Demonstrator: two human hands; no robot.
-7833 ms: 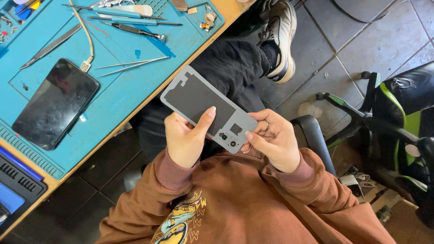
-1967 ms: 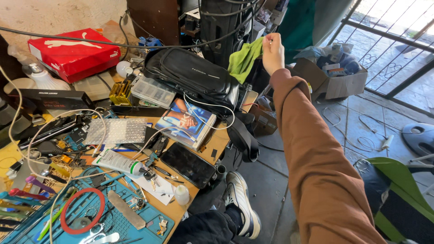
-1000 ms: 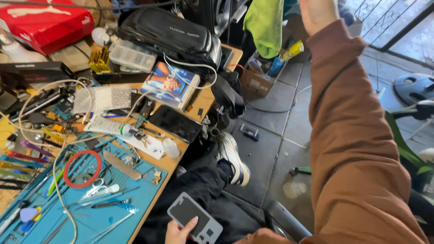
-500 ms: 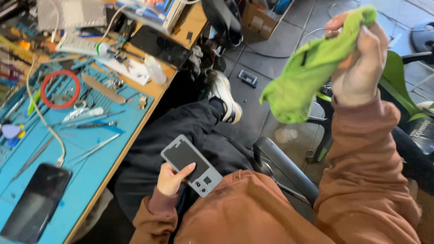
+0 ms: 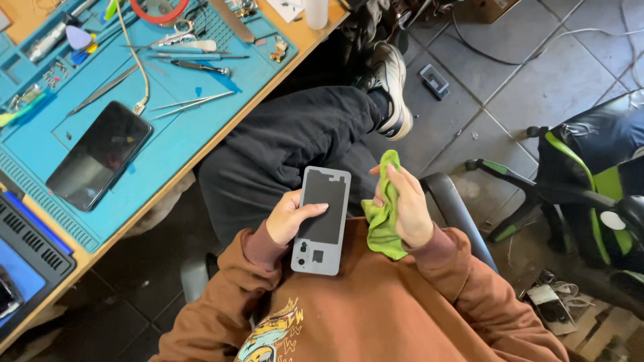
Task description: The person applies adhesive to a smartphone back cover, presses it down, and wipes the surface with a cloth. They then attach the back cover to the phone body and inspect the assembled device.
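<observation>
Beside the cluttered counter (image 5: 201,144) we hold a thin grey phone back panel (image 5: 322,220) over our lap, left hand (image 5: 290,218) fingers clamping its left edge, right hand (image 5: 406,208) closed on a soft green cloth (image 5: 382,224); stiff, light, probably slippery, it is best gripped by its edges.

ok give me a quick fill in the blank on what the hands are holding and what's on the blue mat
1. The left hand holds a grey phone back cover with its ____ across the dark inner face.
2. The right hand grips a ____ cloth.
3. A dark phone lies flat on the ____ work mat.
4. Thin tweezers lie on the mat, ____ the phone.

Missing words: thumb; green; blue; apart from
</observation>
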